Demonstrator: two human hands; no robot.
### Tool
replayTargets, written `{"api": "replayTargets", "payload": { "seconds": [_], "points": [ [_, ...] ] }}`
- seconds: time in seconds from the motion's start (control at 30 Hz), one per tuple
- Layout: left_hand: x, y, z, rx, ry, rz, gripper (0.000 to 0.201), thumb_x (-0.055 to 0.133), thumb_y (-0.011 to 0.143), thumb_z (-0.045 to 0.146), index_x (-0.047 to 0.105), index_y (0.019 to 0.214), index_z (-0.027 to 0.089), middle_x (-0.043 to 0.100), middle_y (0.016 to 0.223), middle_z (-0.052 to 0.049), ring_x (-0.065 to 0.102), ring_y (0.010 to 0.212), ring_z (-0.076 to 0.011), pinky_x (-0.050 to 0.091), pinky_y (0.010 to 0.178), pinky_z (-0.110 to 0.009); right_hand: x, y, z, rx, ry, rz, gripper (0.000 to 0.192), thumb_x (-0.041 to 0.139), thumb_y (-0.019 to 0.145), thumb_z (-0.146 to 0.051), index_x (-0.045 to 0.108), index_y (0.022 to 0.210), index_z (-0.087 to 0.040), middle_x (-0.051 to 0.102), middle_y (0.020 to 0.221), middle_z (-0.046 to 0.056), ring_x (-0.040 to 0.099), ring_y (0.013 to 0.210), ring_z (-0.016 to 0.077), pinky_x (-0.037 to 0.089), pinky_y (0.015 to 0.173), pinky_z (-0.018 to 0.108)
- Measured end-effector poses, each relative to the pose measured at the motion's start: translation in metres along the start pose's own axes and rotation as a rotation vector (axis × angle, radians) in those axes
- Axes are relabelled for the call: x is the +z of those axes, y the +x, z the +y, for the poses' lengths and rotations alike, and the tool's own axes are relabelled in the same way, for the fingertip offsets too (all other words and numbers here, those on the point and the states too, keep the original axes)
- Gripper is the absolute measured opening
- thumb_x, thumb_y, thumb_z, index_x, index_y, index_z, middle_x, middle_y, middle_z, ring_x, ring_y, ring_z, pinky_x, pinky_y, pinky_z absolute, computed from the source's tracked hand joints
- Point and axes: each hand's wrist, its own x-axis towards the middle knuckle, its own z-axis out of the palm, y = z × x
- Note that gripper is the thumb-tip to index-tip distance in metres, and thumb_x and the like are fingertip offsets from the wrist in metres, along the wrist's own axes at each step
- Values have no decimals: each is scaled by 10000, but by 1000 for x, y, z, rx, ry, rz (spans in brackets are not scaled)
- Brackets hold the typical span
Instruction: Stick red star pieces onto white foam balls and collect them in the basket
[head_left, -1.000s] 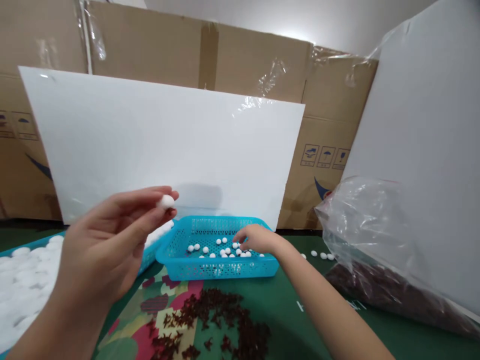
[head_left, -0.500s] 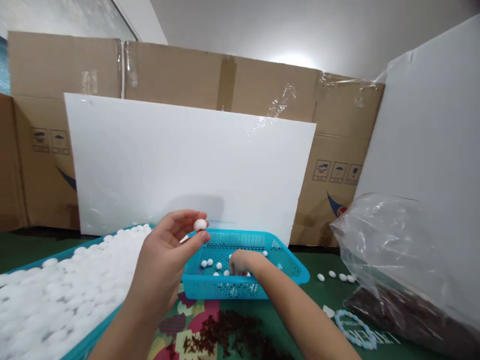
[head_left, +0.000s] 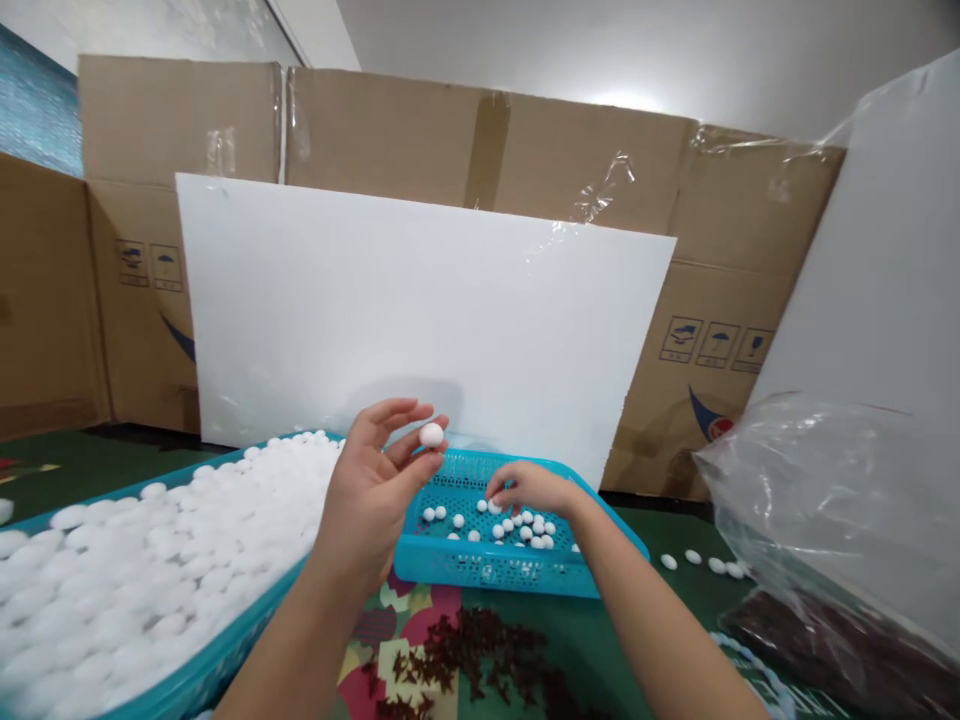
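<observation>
A white board [head_left: 420, 320] leans upright against taped cardboard boxes [head_left: 390, 130]. A clear plastic bag [head_left: 832, 520] (dark brown bits inside) slumps at the right. Dark brown pieces [head_left: 480, 660] lie scattered on the green worktop [head_left: 660, 610], with a few loose white pellets [head_left: 705, 562] near the bag.

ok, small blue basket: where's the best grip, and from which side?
Judging by its pose: the near long rim of the small blue basket, from the person's side, thumb outside. It sits flat; the right hand is inside, the white-ball tray crowds its left, and the white board blocks the back.
</observation>
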Motion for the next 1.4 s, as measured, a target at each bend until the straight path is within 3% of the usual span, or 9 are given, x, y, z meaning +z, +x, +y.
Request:
{"api": "replayTargets", "payload": {
  "seconds": [0.1,0.23,0.37,0.53,0.7,0.87,1.17,1.4],
  "points": [
    [1,0,-1,64,-13,-35,298,564,488,22,486,701,214,542,640,48,552,702,-106,447,537,-121,-3,-20,-13,-178,227,227,141,419,728,-202,456,829,-112,508,764,12,497,648,86,414,621,276],
    [1,0,-6,93,-20,-96,280,555,507,16,505,688,222,565,648,41,549,684,-99,460,539,-130,1,-45,-31,-364,492,401,108,490,663,-225,463,751,-169,514,708,-15,500,657,64,413,633,215],
    [2,0,-11,122,40,-124,263,557,512,9,538,658,227,581,659,44,541,644,-81,467,513,-114,5,-60,-45,-544,661,470,116,524,632,-240,505,747,-246,503,714,-57,515,653,34,437,592,152],
    [7,0,-12,170,80,-189,303,549,517,-14,554,656,255,592,667,69,539,631,-63,465,507,-77,11,-69,-55,-873,825,438,144,491,673,-215,571,772,-281,440,761,-48,542,648,20,458,562,93],
    [16,-6,-9,183,76,-268,331,542,530,-21,550,685,272,600,683,85,548,613,-57,473,504,-66,16,-69,-58,-869,919,529,132,534,637,-207,575,734,-287,526,671,-66,541,581,17,455,536,83],
    [24,-13,-4,194,72,-238,307,544,530,-15,548,683,250,603,666,91,552,592,-56,485,502,-65,16,-68,-61,-851,968,598,95,578,582,-224,582,672,-257,554,582,-72,528,504,29,458,474,104],
    [24,-11,-2,272,91,-273,318,530,544,-23,538,717,243,601,696,95,552,631,-49,485,551,-60,17,-77,-65,-883,1024,489,150,493,671,-186,527,787,-274,604,675,-84,576,610,52,490,539,143],
    [24,-11,0,263,94,-247,303,544,538,-2,535,709,248,596,685,93,556,613,-56,490,536,-70,14,-82,-67,-800,1124,409,96,541,619,-167,548,687,-235,603,770,-63,571,690,66,483,621,164]
  ]
}}
